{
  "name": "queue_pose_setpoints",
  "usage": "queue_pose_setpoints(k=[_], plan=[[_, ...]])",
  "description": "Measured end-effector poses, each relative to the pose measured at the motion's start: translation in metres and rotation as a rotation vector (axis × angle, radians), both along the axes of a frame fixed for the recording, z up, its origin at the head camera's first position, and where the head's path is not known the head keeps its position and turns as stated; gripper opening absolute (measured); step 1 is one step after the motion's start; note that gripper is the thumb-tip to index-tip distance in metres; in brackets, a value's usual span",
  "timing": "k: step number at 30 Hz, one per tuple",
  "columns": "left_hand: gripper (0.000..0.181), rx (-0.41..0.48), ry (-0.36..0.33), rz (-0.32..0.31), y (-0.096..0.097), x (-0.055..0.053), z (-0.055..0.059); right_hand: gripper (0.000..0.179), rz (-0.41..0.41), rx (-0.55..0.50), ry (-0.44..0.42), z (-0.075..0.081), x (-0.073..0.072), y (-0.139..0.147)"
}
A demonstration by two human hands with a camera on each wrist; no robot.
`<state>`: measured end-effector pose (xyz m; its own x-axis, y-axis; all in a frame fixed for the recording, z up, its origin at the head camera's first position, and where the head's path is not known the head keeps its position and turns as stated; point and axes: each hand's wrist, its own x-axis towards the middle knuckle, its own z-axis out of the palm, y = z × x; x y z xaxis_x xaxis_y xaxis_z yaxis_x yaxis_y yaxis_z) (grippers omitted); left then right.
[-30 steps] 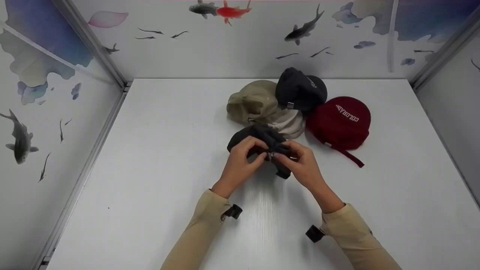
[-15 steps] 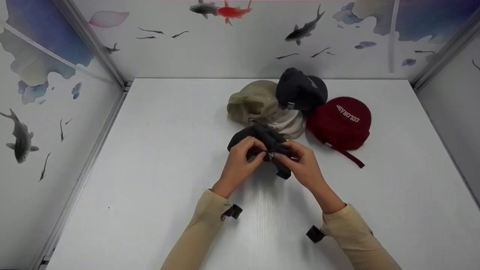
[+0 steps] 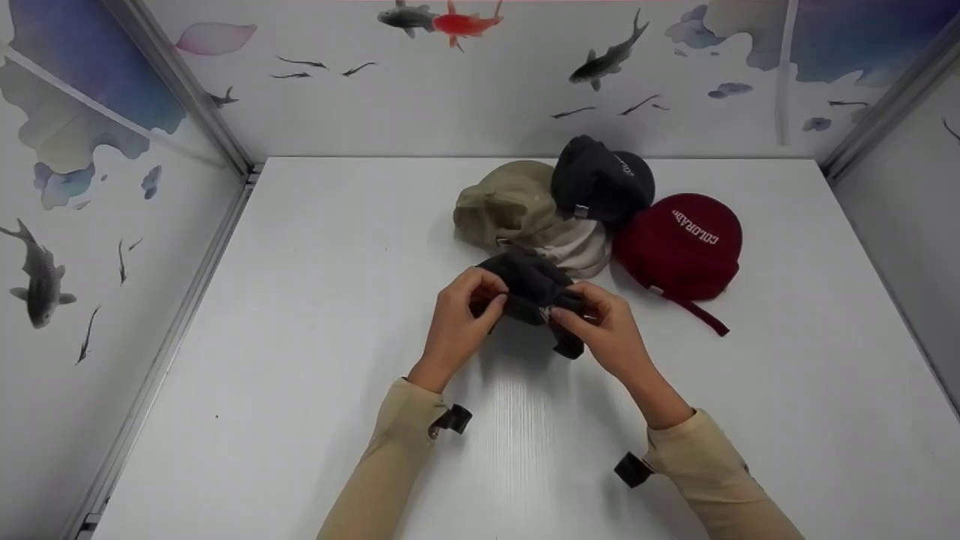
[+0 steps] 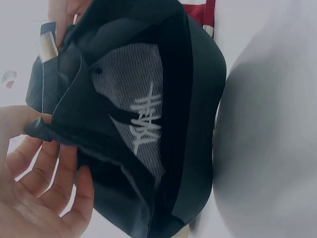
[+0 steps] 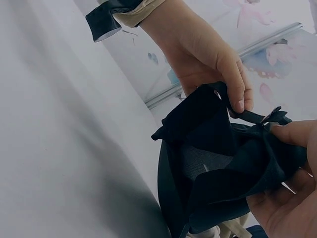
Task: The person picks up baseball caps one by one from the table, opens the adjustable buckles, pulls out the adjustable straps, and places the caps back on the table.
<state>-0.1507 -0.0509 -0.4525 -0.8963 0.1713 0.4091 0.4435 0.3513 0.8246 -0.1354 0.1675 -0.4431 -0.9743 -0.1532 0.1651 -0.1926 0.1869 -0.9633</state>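
Between both hands is a dark cap [image 3: 531,279], tilted so that its striped lining with white lettering [image 4: 146,116] faces the left wrist camera. My left hand [image 3: 456,322] pinches the cap's back strap [image 5: 252,117] between thumb and fingers. My right hand [image 3: 611,330] grips the cap's back edge beside a small metal buckle [image 4: 48,47], its thumb close to that buckle. Part of the cap's fabric hides the right fingers in the head view. The brim [image 4: 200,114] points away from the left palm.
Behind the hands, a khaki cap [image 3: 510,199], a whitish cap [image 3: 581,251], a dark grey cap [image 3: 600,180] and a red cap [image 3: 686,244] lie bunched together on the white table [image 3: 315,300]. A patterned panel [image 3: 480,97] stands along the back edge.
My left hand has moved left, away from the buckle, drawing the strap out between the hands. The right hand stays nearly in place.
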Motion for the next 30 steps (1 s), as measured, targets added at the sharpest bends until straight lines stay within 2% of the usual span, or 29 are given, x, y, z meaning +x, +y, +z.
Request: queue_pose_setpoints(k=[4, 9, 13, 16, 20, 25, 30], plan=[[0.005, 0.008, -0.002, 0.046, -0.004, 0.000, 0.000, 0.009, 0.010, -0.017, 0.001, 0.000, 0.000, 0.000], [0.006, 0.062, -0.034, 0.124, -0.009, -0.001, 0.001, 0.009, 0.011, -0.019, -0.002, 0.001, 0.001, 0.000], [0.007, 0.082, -0.060, 0.143, -0.013, -0.002, 0.006, 0.011, 0.010, -0.011, -0.015, 0.001, 0.002, 0.002], [0.010, 0.075, -0.049, 0.132, -0.016, -0.004, 0.012, 0.012, 0.028, -0.012, -0.023, 0.001, 0.003, 0.003], [0.014, 0.037, 0.002, 0.089, -0.017, -0.009, 0.023, 0.013, 0.059, -0.010, -0.022, 0.001, 0.004, 0.004], [0.015, -0.100, 0.046, 0.019, -0.011, -0.014, 0.034, 0.012, 0.074, 0.005, -0.015, 0.000, 0.004, 0.005], [0.022, -0.259, 0.060, -0.047, -0.002, -0.019, 0.044, 0.012, 0.113, 0.014, 0.017, 0.001, 0.004, 0.005]])
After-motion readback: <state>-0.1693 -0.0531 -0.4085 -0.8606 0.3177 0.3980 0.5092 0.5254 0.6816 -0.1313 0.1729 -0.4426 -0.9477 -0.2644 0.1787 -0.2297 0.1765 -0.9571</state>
